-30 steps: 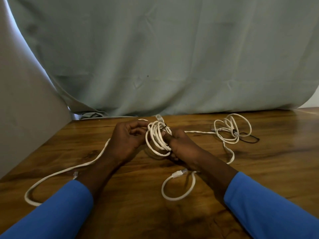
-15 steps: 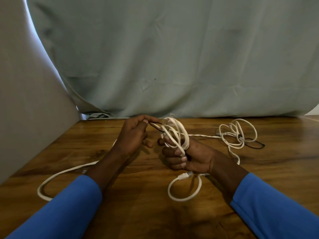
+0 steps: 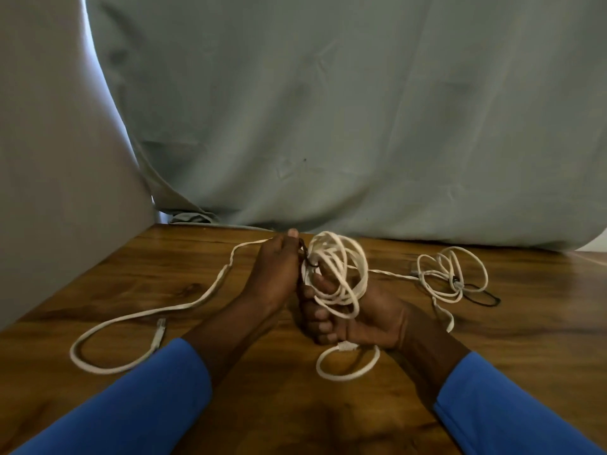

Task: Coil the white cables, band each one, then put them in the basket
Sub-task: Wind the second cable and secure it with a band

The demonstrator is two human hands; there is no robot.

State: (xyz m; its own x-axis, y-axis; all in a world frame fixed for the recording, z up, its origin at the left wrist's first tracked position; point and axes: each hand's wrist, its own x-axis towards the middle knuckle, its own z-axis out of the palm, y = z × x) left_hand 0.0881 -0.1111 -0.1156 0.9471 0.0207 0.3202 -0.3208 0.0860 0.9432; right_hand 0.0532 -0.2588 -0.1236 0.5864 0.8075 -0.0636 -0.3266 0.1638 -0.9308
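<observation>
The right hand point(image 3: 364, 318) grips a coiled white cable point(image 3: 338, 267) above the wooden surface point(image 3: 512, 349). The left hand point(image 3: 276, 277) pinches a thin dark band point(image 3: 304, 256) beside it.

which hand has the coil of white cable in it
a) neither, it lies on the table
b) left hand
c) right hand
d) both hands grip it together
c: the right hand has its fingers curled round the coil and holds it up off the table, while the left hand only pinches a dark band beside it.
</observation>
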